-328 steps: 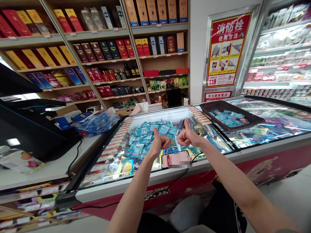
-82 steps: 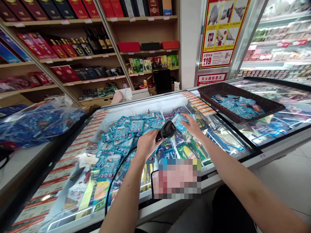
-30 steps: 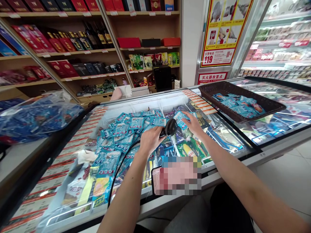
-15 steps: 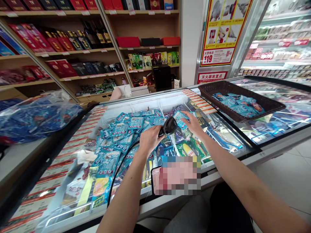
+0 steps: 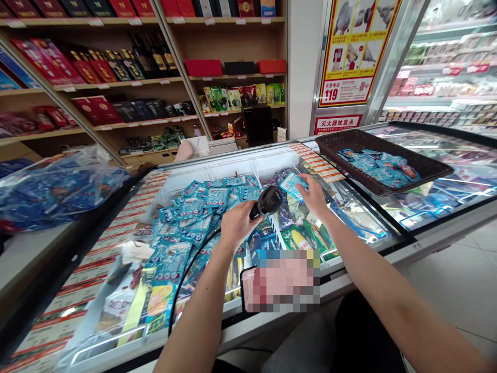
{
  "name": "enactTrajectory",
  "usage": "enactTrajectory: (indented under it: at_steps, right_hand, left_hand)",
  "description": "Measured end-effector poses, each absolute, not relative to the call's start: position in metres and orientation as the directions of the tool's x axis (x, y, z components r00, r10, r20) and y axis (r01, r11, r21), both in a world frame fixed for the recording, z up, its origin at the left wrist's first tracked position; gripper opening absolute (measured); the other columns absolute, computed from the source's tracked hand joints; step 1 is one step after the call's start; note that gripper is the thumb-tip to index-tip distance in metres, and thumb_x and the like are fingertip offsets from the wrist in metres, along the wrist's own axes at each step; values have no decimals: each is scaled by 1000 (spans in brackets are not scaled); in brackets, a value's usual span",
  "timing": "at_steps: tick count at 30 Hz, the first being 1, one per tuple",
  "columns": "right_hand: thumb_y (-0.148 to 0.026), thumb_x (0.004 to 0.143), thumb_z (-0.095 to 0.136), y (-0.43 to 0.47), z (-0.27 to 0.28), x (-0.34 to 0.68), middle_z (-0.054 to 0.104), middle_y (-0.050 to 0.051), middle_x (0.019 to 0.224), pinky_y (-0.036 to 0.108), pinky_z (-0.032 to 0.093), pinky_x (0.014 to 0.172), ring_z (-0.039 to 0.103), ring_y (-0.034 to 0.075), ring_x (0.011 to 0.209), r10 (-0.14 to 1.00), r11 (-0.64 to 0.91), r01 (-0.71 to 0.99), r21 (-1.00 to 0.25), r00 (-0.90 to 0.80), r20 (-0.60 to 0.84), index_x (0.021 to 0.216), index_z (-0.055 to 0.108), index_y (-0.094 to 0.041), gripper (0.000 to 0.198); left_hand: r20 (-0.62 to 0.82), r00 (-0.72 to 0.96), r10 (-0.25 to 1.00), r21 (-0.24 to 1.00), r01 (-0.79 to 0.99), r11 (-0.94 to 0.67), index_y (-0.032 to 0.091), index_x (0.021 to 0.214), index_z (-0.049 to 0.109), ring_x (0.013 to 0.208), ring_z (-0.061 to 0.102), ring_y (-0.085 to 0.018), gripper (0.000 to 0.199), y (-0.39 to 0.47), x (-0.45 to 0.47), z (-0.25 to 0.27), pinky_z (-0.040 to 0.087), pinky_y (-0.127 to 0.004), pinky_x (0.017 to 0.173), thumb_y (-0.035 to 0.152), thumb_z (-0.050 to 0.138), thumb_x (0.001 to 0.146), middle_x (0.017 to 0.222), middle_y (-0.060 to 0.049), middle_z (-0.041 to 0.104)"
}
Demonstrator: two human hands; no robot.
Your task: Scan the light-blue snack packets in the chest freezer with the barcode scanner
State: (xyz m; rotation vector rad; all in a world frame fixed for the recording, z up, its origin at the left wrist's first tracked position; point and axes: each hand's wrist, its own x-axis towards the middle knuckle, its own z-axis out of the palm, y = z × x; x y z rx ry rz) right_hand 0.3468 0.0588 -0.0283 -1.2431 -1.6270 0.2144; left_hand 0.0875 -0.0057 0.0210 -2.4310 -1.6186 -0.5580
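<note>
My left hand [image 5: 238, 224] is closed round the handle of a black corded barcode scanner [image 5: 271, 201], its head pointing to the right. A little beyond it, my right hand [image 5: 313, 194] pinches a small blue packet [image 5: 292, 185] by its right side. The packet is tilted, close to the scanner head. Below both hands lies a chest freezer [image 5: 233, 161], where a heap of similar blue packets [image 5: 190, 210] fills the left part. Purple and green bags [image 5: 301, 239] lie under the right hand. A phone [image 5: 248, 290], mostly pixelated, rests at the freezer's near edge.
A dark woven basket [image 5: 430, 178] with several blue packets stands on the freezer at the right. Plastic-wrapped blue goods [image 5: 62, 189] lie at the left. A black cable [image 5: 182, 285] trails from the scanner. Shelves [image 5: 233, 23] of boxes and bottles line the back.
My right hand has tilted and shifted the blue packet slightly, so it shows more flatly beside the scanner head. The left hand still holds the scanner in nearly the same place.
</note>
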Motion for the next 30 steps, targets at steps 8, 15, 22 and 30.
enactTrajectory:
  at_steps: [8,15,22,30]
  right_hand:
    - [-47,86,42,59,-30,344,61,6,106,39,41,87,55,24,100,741,496,622,-606,61,669,112,48,-23,35]
    - [-45,87,42,57,-29,341,60,6,107,39,42,86,55,23,100,754,483,625,-614,61,654,113,46,-24,35]
    - [-39,87,42,64,-38,352,61,10,107,39,43,83,56,26,100,819,224,729,-647,218,530,120,43,-18,39]
    - [-55,80,49,68,-38,361,60,14,109,40,38,85,51,30,105,889,1,904,-427,195,415,120,51,-17,55]
  left_hand:
    - [407,314,858,138,907,-397,26,110,56,86,62,-20,37,-5,87,21,39,-25,62,40,56,77,104,-1,66]
    - [399,330,855,132,902,-410,26,107,57,85,62,-20,32,-5,88,20,38,-26,61,38,55,78,102,-1,66]
    - [447,312,838,112,910,-399,27,107,57,85,63,-19,33,-6,85,21,37,-25,58,41,55,78,103,0,66]
    - [492,192,849,117,952,-283,25,114,53,85,63,-21,40,-2,70,26,37,-25,60,41,54,78,101,-4,67]
